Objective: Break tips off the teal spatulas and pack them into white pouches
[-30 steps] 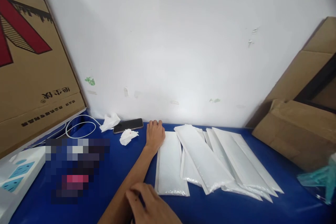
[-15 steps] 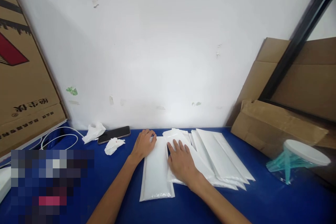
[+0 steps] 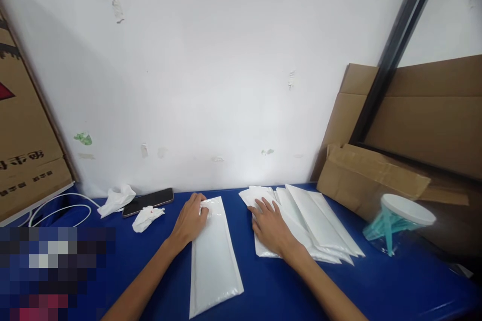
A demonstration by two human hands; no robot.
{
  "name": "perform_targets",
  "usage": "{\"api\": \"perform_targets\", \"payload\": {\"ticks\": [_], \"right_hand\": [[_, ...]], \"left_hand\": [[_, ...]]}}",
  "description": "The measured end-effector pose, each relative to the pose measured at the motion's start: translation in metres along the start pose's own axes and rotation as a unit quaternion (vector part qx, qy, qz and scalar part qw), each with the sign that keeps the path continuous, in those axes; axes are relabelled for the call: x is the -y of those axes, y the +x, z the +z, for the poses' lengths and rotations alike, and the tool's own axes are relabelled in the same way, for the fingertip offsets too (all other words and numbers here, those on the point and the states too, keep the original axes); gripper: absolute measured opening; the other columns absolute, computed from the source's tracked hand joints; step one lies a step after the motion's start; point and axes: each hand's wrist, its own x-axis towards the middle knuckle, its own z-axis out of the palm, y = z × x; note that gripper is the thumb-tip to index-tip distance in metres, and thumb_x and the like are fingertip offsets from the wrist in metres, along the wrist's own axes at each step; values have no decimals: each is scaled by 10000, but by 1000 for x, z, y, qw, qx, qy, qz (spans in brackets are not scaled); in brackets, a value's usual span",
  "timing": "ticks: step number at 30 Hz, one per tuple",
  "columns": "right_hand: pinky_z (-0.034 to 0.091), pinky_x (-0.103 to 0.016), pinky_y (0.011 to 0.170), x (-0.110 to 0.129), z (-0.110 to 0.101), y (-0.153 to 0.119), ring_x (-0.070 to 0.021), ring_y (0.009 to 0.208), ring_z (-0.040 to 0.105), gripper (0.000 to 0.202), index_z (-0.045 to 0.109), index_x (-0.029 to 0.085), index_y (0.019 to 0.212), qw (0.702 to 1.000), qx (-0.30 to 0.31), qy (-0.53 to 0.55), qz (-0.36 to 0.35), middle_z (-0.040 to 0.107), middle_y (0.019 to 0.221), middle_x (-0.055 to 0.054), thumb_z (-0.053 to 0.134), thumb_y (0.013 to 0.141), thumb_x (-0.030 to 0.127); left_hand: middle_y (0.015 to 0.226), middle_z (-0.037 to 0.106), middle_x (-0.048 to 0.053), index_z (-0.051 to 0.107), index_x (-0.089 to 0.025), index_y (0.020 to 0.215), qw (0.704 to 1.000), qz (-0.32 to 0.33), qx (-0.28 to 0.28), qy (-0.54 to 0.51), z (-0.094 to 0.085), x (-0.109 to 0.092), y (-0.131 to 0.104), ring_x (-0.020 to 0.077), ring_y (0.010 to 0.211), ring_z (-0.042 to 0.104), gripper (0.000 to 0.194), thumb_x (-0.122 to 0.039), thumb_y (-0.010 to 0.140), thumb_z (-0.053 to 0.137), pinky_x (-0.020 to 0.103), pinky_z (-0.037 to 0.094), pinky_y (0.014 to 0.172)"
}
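Note:
A single white padded envelope (image 3: pixel 216 261) lies on the blue table (image 3: pixel 263 293), slightly tilted. My left hand (image 3: pixel 191 218) grips its upper left edge, thumb on top and the other fingers along the side. To the right, several white envelopes (image 3: pixel 316 220) lie fanned out and overlapping. My right hand (image 3: pixel 270 225) rests on the leftmost of them, palm down with its fingers spread.
At the left are a phone (image 3: pixel 148 201), crumpled tissues (image 3: pixel 117 199) and a white cable (image 3: pixel 81 196). A clear container with a white lid (image 3: pixel 408 209) and green strips stands at the right, before cardboard (image 3: pixel 365 175). A wall rises behind.
The single envelope has moved left and toward me with my left hand, widening the gap to the fanned ones. My right hand stays on the pile. The camera view has shifted to the right.

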Motion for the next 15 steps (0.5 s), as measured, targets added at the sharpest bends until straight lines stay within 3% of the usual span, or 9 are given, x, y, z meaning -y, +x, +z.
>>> {"api": "perform_targets", "payload": {"ticks": [3,5,7,8,11,15], "right_hand": [[104,-502,1198,23,-11,1,-280,1387,411,405,660,211,1211,998,-29,45,-36,597,1374,-106,324,1025,341],[276,-463,1130,42,-11,4,-256,1183,594,415,670,234,1153,995,-26,87,-52,707,1169,-82,323,1032,426],[456,-396,919,59,-5,9,-244,924,688,387,658,239,1137,990,-9,132,-57,751,955,-55,410,997,500],[486,-357,804,65,1,11,-236,828,696,365,647,236,1141,986,-1,154,-56,751,875,-40,473,969,507],[471,-271,655,73,22,17,-188,713,684,273,608,232,1150,974,9,221,-45,730,771,9,565,936,397],[473,-245,681,64,39,23,-150,730,662,244,579,222,1189,960,-5,280,-27,699,792,14,483,972,277]], "left_hand": [[911,664,12,562,-219,961,998,-25,-7,-65,-8,0,-14,210,859,636,159,-168,875,437,349,469,813],[908,677,6,555,-230,956,994,-39,-15,-105,-14,1,-22,223,875,647,166,-193,842,440,343,461,818],[945,690,13,559,-229,969,988,-54,-19,-144,-19,4,-28,234,912,654,185,-213,814,460,340,459,833],[962,695,18,560,-228,984,984,-61,-19,-164,-21,6,-29,236,921,658,207,-215,800,468,338,462,833],[935,706,26,550,-220,1052,971,-85,-11,-225,-27,13,-29,229,846,672,289,-231,766,505,320,483,759],[925,717,48,525,-206,1142,949,-112,4,-294,-31,18,-24,212,733,665,412,-329,756,602,292,486,651]]}}
